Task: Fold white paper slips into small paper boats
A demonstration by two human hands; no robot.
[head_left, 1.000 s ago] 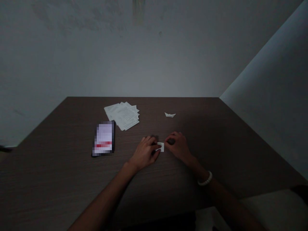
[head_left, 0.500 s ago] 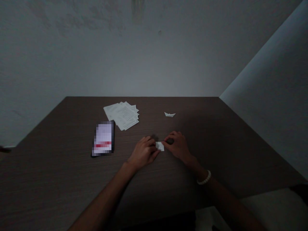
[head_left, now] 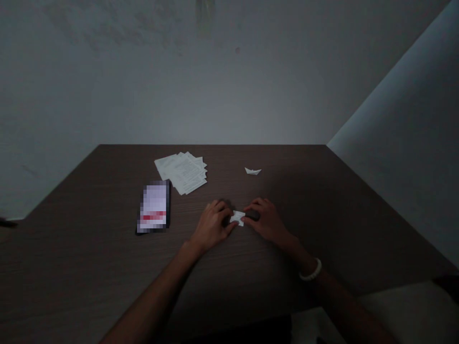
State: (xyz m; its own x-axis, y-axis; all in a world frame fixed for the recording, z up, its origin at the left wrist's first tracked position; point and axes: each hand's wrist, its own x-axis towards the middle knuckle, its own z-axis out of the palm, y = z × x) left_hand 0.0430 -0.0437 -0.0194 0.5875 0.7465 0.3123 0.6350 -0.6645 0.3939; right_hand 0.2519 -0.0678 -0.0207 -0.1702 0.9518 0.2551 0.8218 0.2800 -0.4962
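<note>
Between my two hands is a small folded piece of paper (head_left: 237, 218), white with faint print, low over the table or resting on it. My left hand (head_left: 214, 223) grips its left edge with thumb and fingers. At the paper's right edge, my right hand (head_left: 264, 219) pinches it with thumb and forefinger, the other fingers curled behind. A white bracelet circles my right wrist. Beyond my hands, a small folded paper boat (head_left: 253, 171) stands on the table.
A fanned stack of printed paper sheets (head_left: 182, 173) lies at the back left of the dark wooden table (head_left: 107, 267). In front of the stack is a phone-like device (head_left: 154, 206) with a blurred, lit screen. Walls (head_left: 229, 95) rise behind the table and along its right side.
My right hand's thumb and fingers have shifted on the paper's right edge, and its wrist has moved slightly right. The paper has turned a little; the left hand stays nearly in place.
</note>
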